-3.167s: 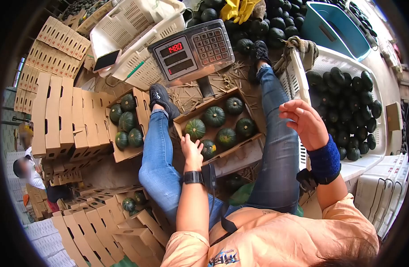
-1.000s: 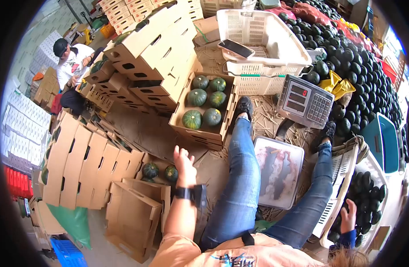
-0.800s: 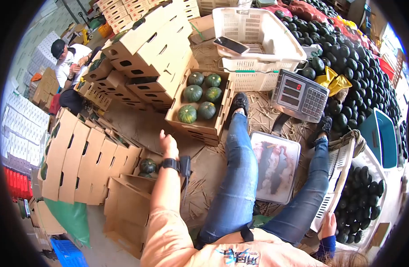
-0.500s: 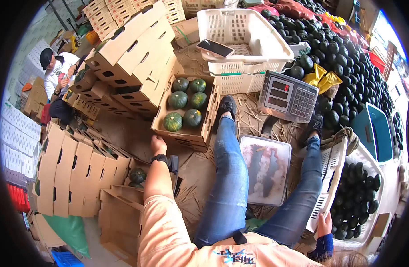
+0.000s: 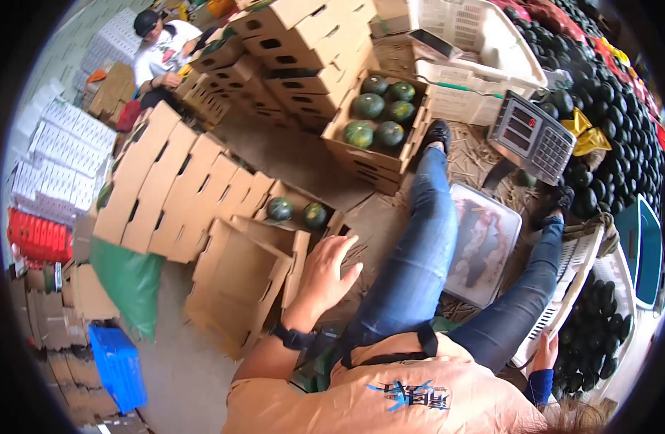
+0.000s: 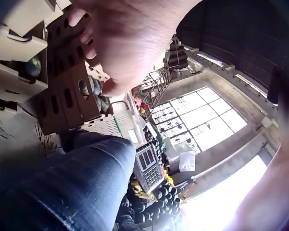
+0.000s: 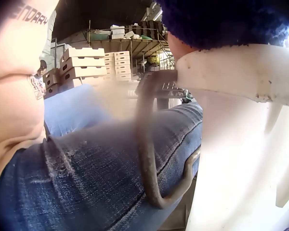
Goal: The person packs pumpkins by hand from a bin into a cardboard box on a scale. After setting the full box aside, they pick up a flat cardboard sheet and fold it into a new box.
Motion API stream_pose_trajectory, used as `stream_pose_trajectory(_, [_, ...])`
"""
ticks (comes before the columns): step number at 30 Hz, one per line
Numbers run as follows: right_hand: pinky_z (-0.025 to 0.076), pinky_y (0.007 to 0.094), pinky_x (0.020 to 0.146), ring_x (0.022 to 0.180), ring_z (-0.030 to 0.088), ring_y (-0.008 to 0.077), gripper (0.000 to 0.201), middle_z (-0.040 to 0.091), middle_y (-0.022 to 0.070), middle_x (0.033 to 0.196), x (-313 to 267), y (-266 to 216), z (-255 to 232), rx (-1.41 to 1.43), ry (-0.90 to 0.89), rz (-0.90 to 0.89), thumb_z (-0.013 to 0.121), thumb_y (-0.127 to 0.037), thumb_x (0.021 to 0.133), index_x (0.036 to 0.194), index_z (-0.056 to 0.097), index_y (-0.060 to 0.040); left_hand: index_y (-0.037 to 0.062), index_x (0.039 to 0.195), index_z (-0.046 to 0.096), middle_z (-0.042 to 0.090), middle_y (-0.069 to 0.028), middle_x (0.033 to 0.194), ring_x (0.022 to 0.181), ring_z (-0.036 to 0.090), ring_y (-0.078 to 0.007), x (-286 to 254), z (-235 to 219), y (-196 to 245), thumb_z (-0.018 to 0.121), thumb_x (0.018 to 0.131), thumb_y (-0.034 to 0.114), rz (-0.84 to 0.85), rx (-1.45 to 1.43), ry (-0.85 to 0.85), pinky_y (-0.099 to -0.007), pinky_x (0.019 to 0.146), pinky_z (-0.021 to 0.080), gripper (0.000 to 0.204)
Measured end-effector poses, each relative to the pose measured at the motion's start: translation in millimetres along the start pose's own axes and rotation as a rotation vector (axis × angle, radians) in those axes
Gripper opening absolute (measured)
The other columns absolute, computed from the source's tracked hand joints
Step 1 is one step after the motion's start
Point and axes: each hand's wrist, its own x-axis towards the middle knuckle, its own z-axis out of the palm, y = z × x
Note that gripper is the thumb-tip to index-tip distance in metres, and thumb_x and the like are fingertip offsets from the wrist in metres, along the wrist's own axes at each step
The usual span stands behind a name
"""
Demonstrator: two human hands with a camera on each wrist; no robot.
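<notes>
In the head view, my left hand (image 5: 324, 275) hovers in front of my left thigh, fingers spread and holding nothing. Just left of it stands a bare cardboard box (image 5: 238, 282), tilted. Beyond, a cardboard box (image 5: 372, 160) of green squashes (image 5: 358, 134) sits on a stack beside my left foot. The left wrist view shows this hand (image 6: 130, 43) from close up. My right hand (image 5: 544, 353) rests at the rim of a white plastic crate (image 5: 564, 289) of dark squashes; its fingers are partly hidden. In the right wrist view, the blue wristband (image 7: 226, 21) lies over that rim.
A platform scale (image 5: 484, 242) with a display (image 5: 531, 137) stands between my legs. Stacked cardboard boxes (image 5: 181, 195) rise at left, with another person (image 5: 162, 54) behind. A white crate (image 5: 462, 87) holding a phone (image 5: 435, 43) and a squash heap (image 5: 614, 123) lie ahead.
The box of squashes has gone from the scale to the stack at left. My left hand has drawn back from that box toward my body; my right hand has come down to the crate rim.
</notes>
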Motion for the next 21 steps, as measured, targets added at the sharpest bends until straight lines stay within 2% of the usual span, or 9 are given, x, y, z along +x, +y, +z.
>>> stream_pose_trajectory(4, [0.041, 0.0253, 0.081, 0.092, 0.053, 0.0116, 0.031, 0.058, 0.0051, 0.102, 11, 12, -6, 0.061, -0.047, 0.017, 0.050, -0.014, 0.090, 0.118, 0.051, 0.0010, 0.0084, 0.123, 0.052, 0.050, -0.0161, 0.119, 0.109, 0.049, -0.0330, -79, -56, 5, 0.069, 0.072, 0.016, -0.341, 0.378, 0.243, -0.0451, 0.093, 0.040, 0.054])
stream_pose_trajectory(6, [0.042, 0.0253, 0.081, 0.093, 0.052, 0.0114, 0.030, 0.057, 0.0051, 0.102, 13, 14, -8, 0.053, -0.073, 0.027, 0.051, -0.015, 0.091, 0.117, 0.051, 0.0011, 0.0096, 0.123, 0.052, 0.050, -0.0146, 0.119, 0.112, 0.048, -0.0311, -117, -62, -10, 0.069, 0.072, 0.019, -0.680, 0.649, 0.188, -0.0476, 0.093, 0.038, 0.054])
stream_pose_trajectory(8, [0.042, 0.0254, 0.081, 0.093, 0.053, 0.0116, 0.030, 0.057, 0.0051, 0.101, 15, 15, -10, 0.000, -0.047, -0.018, 0.051, -0.015, 0.091, 0.116, 0.051, 0.0010, 0.0075, 0.110, 0.058, 0.057, -0.0155, 0.109, 0.104, 0.054, -0.0326, -155, -61, -47, 0.070, 0.072, 0.022, -0.864, 0.707, -0.035, -0.0473, 0.085, 0.043, 0.042])
stream_pose_trajectory(10, [0.041, 0.0262, 0.083, 0.094, 0.053, 0.0128, 0.029, 0.057, 0.0058, 0.102, 17, 22, -9, 0.103, -0.062, 0.001, 0.050, -0.014, 0.092, 0.117, 0.050, 0.0012, 0.0087, 0.098, 0.062, 0.061, -0.0124, 0.095, 0.089, 0.059, -0.0324, -176, -59, -69, 0.066, 0.077, 0.023, -1.009, 0.502, -0.167, -0.0472, 0.074, 0.046, 0.026])
stream_pose_trajectory(12, [0.041, 0.0271, 0.085, 0.095, 0.052, 0.0134, 0.030, 0.057, 0.0064, 0.104, 31, 46, -11, 0.204, -0.091, -0.011, 0.048, -0.012, 0.092, 0.119, 0.048, 0.0011, 0.0063, 0.086, 0.061, 0.061, -0.0142, 0.081, 0.075, 0.060, -0.0355, -170, -68, -42, 0.062, 0.080, 0.021, -0.748, 0.558, 0.024, -0.0459, 0.068, 0.048, 0.016])
stream_pose_trajectory(14, [0.042, 0.0278, 0.086, 0.097, 0.053, 0.0142, 0.031, 0.056, 0.0070, 0.107, 16, 21, -1, 0.227, -0.128, -0.017, 0.047, -0.009, 0.091, 0.121, 0.046, 0.0010, 0.0052, 0.083, 0.060, 0.060, -0.0136, 0.077, 0.073, 0.060, -0.0355, -146, -93, 13, 0.062, 0.081, 0.021, -0.543, 0.489, 0.103, -0.0434, 0.065, 0.048, 0.016])
stream_pose_trajectory(18, [0.045, 0.0274, 0.078, 0.088, 0.055, 0.0143, 0.027, 0.058, 0.0060, 0.099, 38, 57, -1, 0.318, -0.090, -0.104, 0.048, -0.009, 0.090, 0.115, 0.048, 0.0009, 0.0026, 0.089, 0.062, 0.062, -0.0148, 0.079, 0.071, 0.061, -0.0337, -111, -135, 81, 0.067, 0.081, 0.022, -0.260, -0.053, 0.234, -0.0363, 0.059, 0.048, 0.022])
stream_pose_trajectory(20, [0.045, 0.0273, 0.078, 0.086, 0.054, 0.0140, 0.026, 0.058, 0.0055, 0.097, 52, 66, -7, 0.269, -0.146, -0.126, 0.048, -0.009, 0.090, 0.114, 0.049, 0.0009, 0.0016, 0.098, 0.062, 0.065, -0.0090, 0.085, 0.077, 0.064, -0.0190, -116, -140, 75, 0.067, 0.084, 0.024, -0.282, -0.407, 0.305, -0.0304, 0.067, 0.048, 0.027])
stream_pose_trajectory(21, [0.045, 0.0271, 0.077, 0.084, 0.054, 0.0137, 0.023, 0.057, 0.0053, 0.096, 48, 63, -4, 0.255, -0.117, -0.122, 0.047, -0.008, 0.090, 0.112, 0.050, 0.0006, 0.0021, 0.108, 0.058, 0.063, -0.0079, 0.097, 0.087, 0.061, -0.0186, -122, -129, 59, 0.065, 0.085, 0.028, -0.229, -0.683, 0.468, -0.0303, 0.074, 0.048, 0.035])
